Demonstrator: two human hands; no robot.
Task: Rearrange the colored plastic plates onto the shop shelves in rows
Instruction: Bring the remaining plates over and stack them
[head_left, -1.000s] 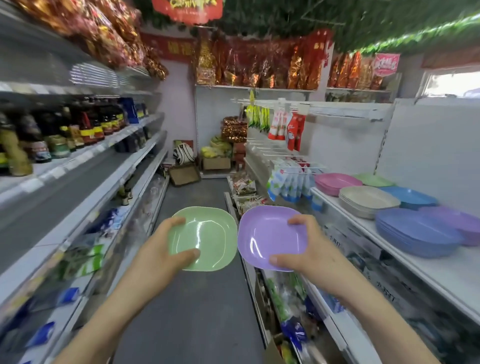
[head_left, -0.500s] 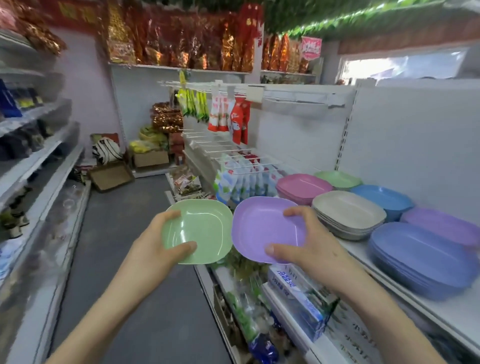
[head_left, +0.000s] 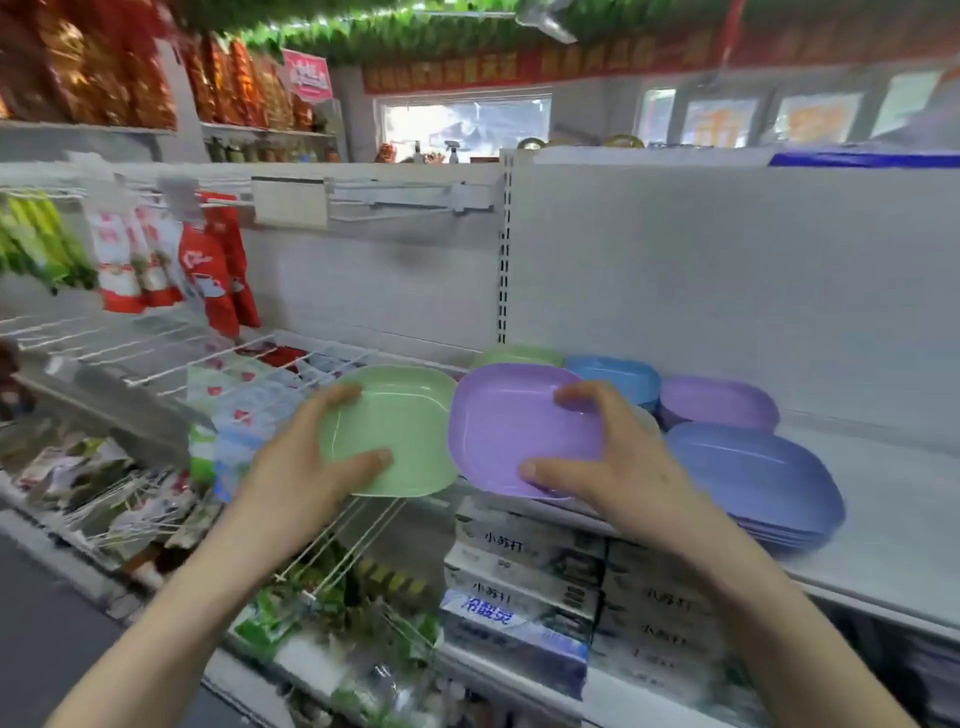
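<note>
At the far left, red and white packets (head_left: 208, 270) hung from hooks above white wire racks (head_left: 130, 343). Next came the person's left hand (head_left: 306, 457), which gripped a pale green plate (head_left: 395, 431) by its left rim, the thumb pressed on the inner face near the front edge and the fingers curled over the far edge. Just beside it to the right, a purple plate (head_left: 514, 431) was held at the same height, and the two rims met or nearly met; which one could not be told. The right hand (head_left: 618, 462) gripped the purple plate by its right side, the thumb on the near rim and the fingers hooked over the far rim. Both plates were in the air, facing up, at the left end of a white shelf (head_left: 893, 519). Behind them on that shelf stood a green stack (head_left: 519, 355), then a blue stack (head_left: 618, 374), then a purple stack (head_left: 719, 402). Nearer the front edge and further right sat a blue-violet stack (head_left: 758, 478). Under the shelf, below the purple plate, lay grey boxes (head_left: 524, 571) with printed labels.
</note>
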